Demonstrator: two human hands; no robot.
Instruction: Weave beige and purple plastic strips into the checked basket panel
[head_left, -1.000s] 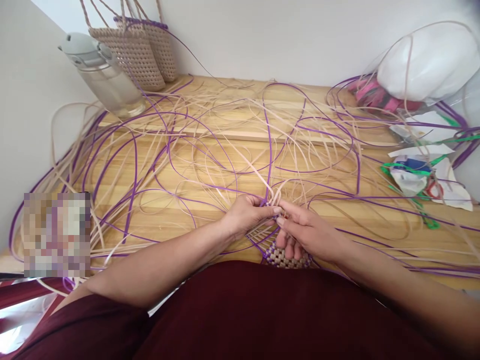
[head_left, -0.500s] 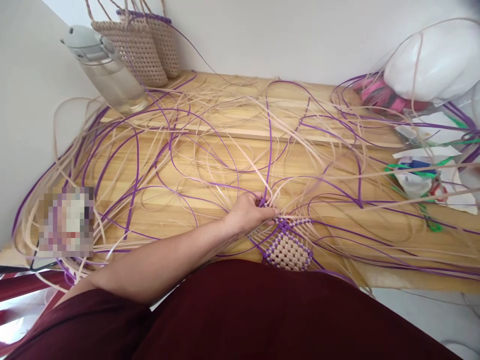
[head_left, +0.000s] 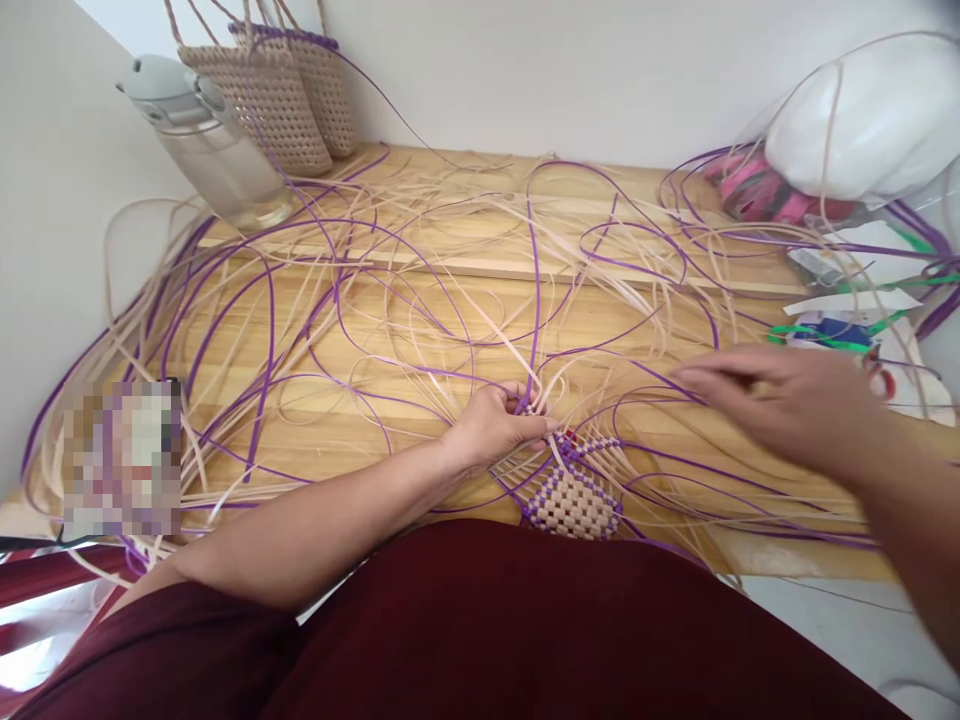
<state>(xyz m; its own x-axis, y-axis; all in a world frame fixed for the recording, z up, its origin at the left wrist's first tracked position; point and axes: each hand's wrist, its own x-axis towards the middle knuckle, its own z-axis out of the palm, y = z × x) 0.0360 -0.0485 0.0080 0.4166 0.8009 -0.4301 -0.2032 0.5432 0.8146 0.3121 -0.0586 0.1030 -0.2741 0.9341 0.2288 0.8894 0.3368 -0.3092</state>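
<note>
My left hand (head_left: 501, 425) is closed in a pinch on the edge of a small weaving of flat plastic or cane-like strips, where purple and beige strands meet. The weaving's finished part (head_left: 576, 502) is a beige checked panel with a purple border, lying close to my dark red shirt. Loose strands fan out from it on both sides. To the right, above the table, my right hand (head_left: 780, 405) is slightly blurred, its thumb and fingertips brought together. A purple strand (head_left: 667, 380) passes by those fingertips; whether they hold anything is unclear.
Long purple and beige strands cover much of the wooden table (head_left: 450, 310). A water bottle (head_left: 214, 160) and woven bags (head_left: 262, 100) stand at the back left. A white bundle (head_left: 870, 115), a pink bundle (head_left: 772, 190) and paper packaging (head_left: 855, 310) lie right. A blurred-out item (head_left: 124, 455) lies left.
My right hand has come into view from the right. The beige strands that stretched taut toward the right edge have gone slack. My left hand keeps its pinch in nearly the same place.
</note>
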